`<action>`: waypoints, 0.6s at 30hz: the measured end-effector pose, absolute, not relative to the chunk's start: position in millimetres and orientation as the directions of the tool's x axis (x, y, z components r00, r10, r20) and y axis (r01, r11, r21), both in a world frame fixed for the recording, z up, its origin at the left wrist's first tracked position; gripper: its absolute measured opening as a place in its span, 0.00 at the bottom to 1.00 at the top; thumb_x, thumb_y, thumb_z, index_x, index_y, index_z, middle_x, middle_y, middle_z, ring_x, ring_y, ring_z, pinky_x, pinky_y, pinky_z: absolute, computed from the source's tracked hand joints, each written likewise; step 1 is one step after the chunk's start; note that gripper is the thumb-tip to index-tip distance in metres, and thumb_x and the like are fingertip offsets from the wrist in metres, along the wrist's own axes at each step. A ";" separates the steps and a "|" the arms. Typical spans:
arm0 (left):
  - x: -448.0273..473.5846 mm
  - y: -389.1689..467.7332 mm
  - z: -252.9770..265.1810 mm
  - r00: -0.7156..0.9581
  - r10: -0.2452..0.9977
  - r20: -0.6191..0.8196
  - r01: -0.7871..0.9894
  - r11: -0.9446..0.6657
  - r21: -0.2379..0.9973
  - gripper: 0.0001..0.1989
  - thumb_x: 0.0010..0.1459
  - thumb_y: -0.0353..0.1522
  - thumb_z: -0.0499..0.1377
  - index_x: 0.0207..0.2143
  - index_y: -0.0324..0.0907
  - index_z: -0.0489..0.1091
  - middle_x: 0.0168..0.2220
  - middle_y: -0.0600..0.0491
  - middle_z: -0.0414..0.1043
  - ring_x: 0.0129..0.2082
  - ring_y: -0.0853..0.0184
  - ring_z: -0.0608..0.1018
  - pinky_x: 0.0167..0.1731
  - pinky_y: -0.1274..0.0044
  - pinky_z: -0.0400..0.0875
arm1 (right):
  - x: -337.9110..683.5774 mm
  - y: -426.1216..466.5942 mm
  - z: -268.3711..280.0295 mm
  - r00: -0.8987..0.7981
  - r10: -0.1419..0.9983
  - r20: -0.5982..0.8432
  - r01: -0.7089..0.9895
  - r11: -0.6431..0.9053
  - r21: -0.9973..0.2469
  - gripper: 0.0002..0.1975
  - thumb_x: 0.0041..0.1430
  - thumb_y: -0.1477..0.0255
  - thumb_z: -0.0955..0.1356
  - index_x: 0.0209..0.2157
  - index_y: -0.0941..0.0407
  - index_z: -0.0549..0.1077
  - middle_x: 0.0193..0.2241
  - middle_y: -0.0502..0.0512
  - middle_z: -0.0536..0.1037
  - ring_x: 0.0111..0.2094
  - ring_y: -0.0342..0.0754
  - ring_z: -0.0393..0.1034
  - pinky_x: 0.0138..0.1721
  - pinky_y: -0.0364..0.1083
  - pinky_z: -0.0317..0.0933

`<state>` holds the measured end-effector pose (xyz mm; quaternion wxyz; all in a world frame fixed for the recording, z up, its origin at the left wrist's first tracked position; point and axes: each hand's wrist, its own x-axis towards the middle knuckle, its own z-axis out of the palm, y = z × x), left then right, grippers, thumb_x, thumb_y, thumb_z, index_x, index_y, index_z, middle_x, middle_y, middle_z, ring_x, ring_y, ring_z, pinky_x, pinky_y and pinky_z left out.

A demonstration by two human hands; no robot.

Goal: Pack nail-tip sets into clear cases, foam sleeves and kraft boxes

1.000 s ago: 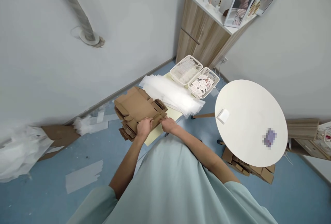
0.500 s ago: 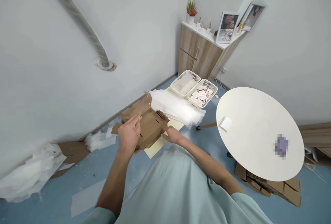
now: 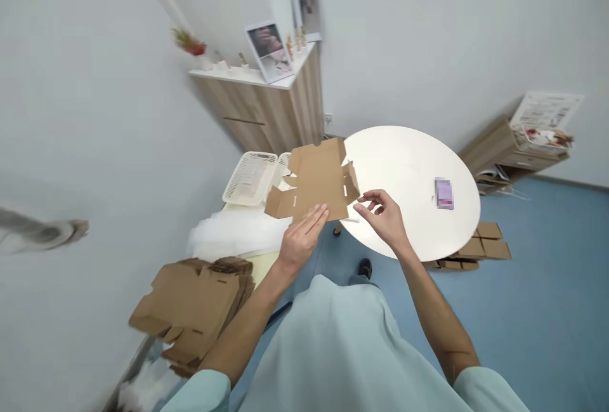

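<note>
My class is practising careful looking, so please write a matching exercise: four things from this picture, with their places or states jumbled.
1. Left hand
2. Cardboard stack
3. Purple item
4. Red-and-green plant

A. On the round white table
B. On top of the wooden cabinet
C. Holding a flat cardboard sheet
D. At the picture's lower left

Pairs: 1-C; 2-D; 3-A; 4-B

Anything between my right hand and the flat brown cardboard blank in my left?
Nothing visible. The right hand is right beside a side flap of the flat brown cardboard blank; whether they touch is unclear. The round white table lies beyond, not between them.
</note>
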<state>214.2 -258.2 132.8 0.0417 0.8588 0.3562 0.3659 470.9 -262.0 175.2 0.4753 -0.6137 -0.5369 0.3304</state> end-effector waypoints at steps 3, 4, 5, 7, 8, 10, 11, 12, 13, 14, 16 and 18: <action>296.2 -229.6 103.9 0.625 0.550 0.553 0.469 -0.832 0.296 0.27 0.74 0.25 0.44 0.70 0.44 0.66 0.65 0.46 0.73 0.68 0.62 0.72 0.67 0.65 0.71 | 536.1 -259.3 142.8 0.438 0.896 0.077 0.345 -0.088 -0.934 0.24 0.55 0.51 0.75 0.42 0.55 0.76 0.39 0.57 0.84 0.32 0.48 0.73 0.35 0.47 0.67; 322.5 -222.4 91.1 0.662 0.531 0.530 0.442 -0.847 0.296 0.27 0.74 0.24 0.44 0.70 0.44 0.66 0.65 0.46 0.73 0.68 0.63 0.72 0.67 0.65 0.72 | 558.0 -259.6 128.4 0.500 0.864 0.056 0.334 -0.133 -0.933 0.22 0.56 0.52 0.75 0.41 0.55 0.76 0.37 0.57 0.84 0.32 0.48 0.73 0.37 0.48 0.67; 347.9 -216.4 77.0 0.695 0.512 0.505 0.414 -0.859 0.301 0.28 0.73 0.23 0.44 0.69 0.44 0.67 0.65 0.46 0.73 0.68 0.63 0.72 0.67 0.65 0.72 | 579.7 -260.4 112.8 0.547 0.837 0.026 0.310 -0.174 -0.934 0.20 0.57 0.53 0.74 0.39 0.55 0.76 0.36 0.57 0.84 0.32 0.49 0.74 0.38 0.48 0.67; 395.0 -207.9 46.0 0.761 0.483 0.433 0.375 -0.872 0.313 0.28 0.72 0.21 0.44 0.67 0.42 0.69 0.65 0.45 0.73 0.67 0.63 0.73 0.66 0.66 0.73 | 621.3 -263.6 79.1 0.601 0.797 -0.061 0.236 -0.250 -0.939 0.17 0.57 0.56 0.72 0.38 0.55 0.76 0.35 0.58 0.84 0.34 0.51 0.76 0.40 0.49 0.68; 416.1 -205.3 30.1 0.792 0.473 0.386 0.366 -0.874 0.320 0.27 0.72 0.20 0.45 0.66 0.41 0.70 0.64 0.43 0.74 0.66 0.62 0.74 0.65 0.66 0.74 | 640.4 -265.7 61.5 0.615 0.781 -0.109 0.197 -0.286 -0.938 0.16 0.56 0.56 0.71 0.37 0.55 0.76 0.35 0.58 0.84 0.35 0.52 0.77 0.40 0.49 0.68; 452.4 -202.9 -0.2 0.843 0.467 0.269 0.369 -0.864 0.344 0.27 0.69 0.19 0.48 0.65 0.41 0.71 0.64 0.42 0.74 0.65 0.61 0.75 0.63 0.67 0.75 | 673.7 -270.6 26.4 0.622 0.759 -0.191 0.144 -0.351 -0.925 0.17 0.54 0.56 0.70 0.35 0.55 0.75 0.32 0.58 0.83 0.34 0.53 0.77 0.38 0.48 0.67; 467.2 -202.8 -13.8 0.862 0.462 0.209 0.373 -0.857 0.355 0.27 0.68 0.18 0.50 0.65 0.41 0.71 0.63 0.42 0.74 0.65 0.61 0.76 0.62 0.67 0.75 | 687.5 -273.2 9.7 0.619 0.755 -0.217 0.143 -0.380 -0.914 0.17 0.54 0.55 0.69 0.33 0.55 0.74 0.30 0.57 0.82 0.33 0.53 0.76 0.36 0.47 0.66; 479.8 -203.4 -26.2 0.879 0.453 0.148 0.378 -0.851 0.364 0.27 0.67 0.18 0.51 0.64 0.42 0.72 0.63 0.41 0.74 0.65 0.61 0.76 0.62 0.67 0.75 | 699.1 -275.7 -5.9 0.612 0.751 -0.249 0.153 -0.421 -0.894 0.17 0.54 0.54 0.68 0.31 0.55 0.73 0.27 0.55 0.80 0.32 0.53 0.76 0.35 0.47 0.66; 490.3 -204.4 -37.2 0.890 0.446 0.092 0.387 -0.847 0.365 0.28 0.66 0.17 0.52 0.64 0.41 0.72 0.63 0.41 0.75 0.65 0.60 0.76 0.62 0.67 0.75 | 708.8 -278.1 -20.0 0.605 0.743 -0.285 0.167 -0.469 -0.867 0.16 0.55 0.54 0.66 0.29 0.54 0.71 0.24 0.53 0.78 0.30 0.52 0.75 0.33 0.46 0.65; 498.7 -205.9 -46.9 0.898 0.438 0.043 0.395 -0.844 0.362 0.28 0.65 0.17 0.52 0.63 0.41 0.73 0.63 0.41 0.75 0.65 0.59 0.76 0.62 0.67 0.75 | 716.5 -280.4 -32.4 0.590 0.739 -0.325 0.183 -0.515 -0.838 0.16 0.55 0.54 0.66 0.28 0.53 0.70 0.22 0.51 0.76 0.28 0.52 0.74 0.32 0.46 0.64; 510.2 -209.7 -63.1 0.905 0.423 -0.036 0.407 -0.840 0.360 0.27 0.64 0.17 0.53 0.62 0.41 0.73 0.63 0.41 0.75 0.65 0.58 0.76 0.62 0.67 0.74 | 727.6 -284.3 -51.5 0.560 0.738 -0.377 0.212 -0.568 -0.796 0.15 0.55 0.55 0.65 0.26 0.53 0.69 0.21 0.50 0.75 0.27 0.52 0.73 0.32 0.46 0.64; 515.8 -213.8 -76.3 0.904 0.417 -0.093 0.420 -0.827 0.373 0.27 0.64 0.17 0.53 0.61 0.41 0.73 0.63 0.41 0.75 0.65 0.57 0.76 0.63 0.67 0.73 | 735.4 -287.1 -63.2 0.535 0.741 -0.406 0.234 -0.592 -0.771 0.14 0.55 0.57 0.66 0.26 0.53 0.70 0.22 0.52 0.76 0.29 0.53 0.75 0.34 0.47 0.65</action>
